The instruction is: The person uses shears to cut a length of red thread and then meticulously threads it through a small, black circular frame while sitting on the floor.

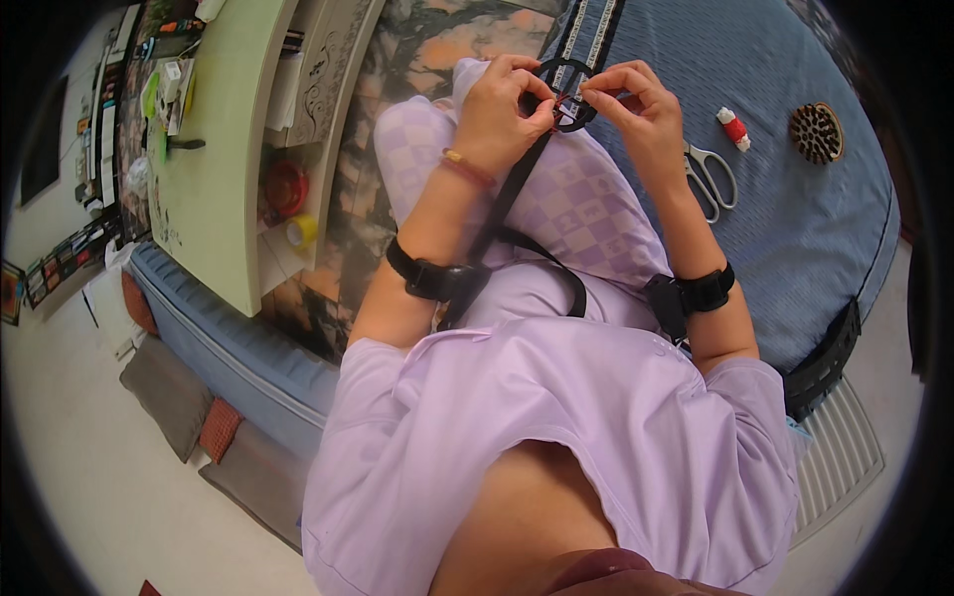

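A round black buckle (568, 128) lies over the person's raised knee, with red thread (560, 102) tied or looped at its left part. My left hand (503, 108) grips the buckle's left side, thumb and forefinger pinched by the thread. My right hand (637, 100) is at the buckle's right rim, its thumb and fingertips closed together; what lies between them is too small to make out. A black strap (514, 182) runs from the buckle down across the lap. Beyond the buckle stretch black bands with a white lettered strip (596, 45).
On the blue textured cover (790, 223) to the right lie grey-handled scissors (712, 182), a red-and-white wrapped item (734, 129) and a round bristle brush (817, 134). A pale cabinet (223, 149) at left holds a red bowl (286, 188) and yellow tape (301, 232).
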The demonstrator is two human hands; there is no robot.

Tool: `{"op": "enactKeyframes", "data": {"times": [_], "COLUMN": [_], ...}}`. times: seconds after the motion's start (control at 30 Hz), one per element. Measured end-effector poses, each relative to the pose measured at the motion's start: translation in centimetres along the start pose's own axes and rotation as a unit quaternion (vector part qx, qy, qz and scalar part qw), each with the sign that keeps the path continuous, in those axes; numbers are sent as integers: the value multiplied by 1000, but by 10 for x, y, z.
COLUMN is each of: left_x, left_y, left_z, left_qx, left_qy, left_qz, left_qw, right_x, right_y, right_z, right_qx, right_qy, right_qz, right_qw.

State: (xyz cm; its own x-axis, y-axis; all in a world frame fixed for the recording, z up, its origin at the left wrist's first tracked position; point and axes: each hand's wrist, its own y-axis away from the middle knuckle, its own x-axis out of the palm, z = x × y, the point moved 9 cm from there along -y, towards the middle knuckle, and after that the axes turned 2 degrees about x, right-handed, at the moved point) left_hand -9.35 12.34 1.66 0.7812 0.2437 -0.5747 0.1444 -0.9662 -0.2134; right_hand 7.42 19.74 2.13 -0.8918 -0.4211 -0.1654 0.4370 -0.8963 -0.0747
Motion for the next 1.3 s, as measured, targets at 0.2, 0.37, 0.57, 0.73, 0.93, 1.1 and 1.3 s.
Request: {"op": "enactKeyframes", "data": {"times": [0.2,0.37,0.57,0.73,0.93,1.1,1.3], "left_x": [0,2,2,2,1,0,0], "left_y": [0,0,0,0,0,0,1], "left_z": [0,2,2,1,0,-2,-3], "left_qx": [2,-7,-11,-11,-4,1,-6], "left_qy": [-2,16,21,17,10,4,4], "left_qz": [9,16,17,17,13,10,4], "left_qw": [1000,1000,1000,1000,1000,1000,1000], "right_x": [1,-1,1,2,4,1,9], "right_y": [0,-1,2,2,0,-5,-4], "right_z": [-10,-31,-47,-49,-52,-34,7], "right_qx": [39,103,171,179,185,89,-18], "right_qy": [-10,-85,-131,-133,-131,-63,67], "right_qz": [26,13,14,18,28,20,26], "right_qw": [999,991,976,975,974,994,997]}}
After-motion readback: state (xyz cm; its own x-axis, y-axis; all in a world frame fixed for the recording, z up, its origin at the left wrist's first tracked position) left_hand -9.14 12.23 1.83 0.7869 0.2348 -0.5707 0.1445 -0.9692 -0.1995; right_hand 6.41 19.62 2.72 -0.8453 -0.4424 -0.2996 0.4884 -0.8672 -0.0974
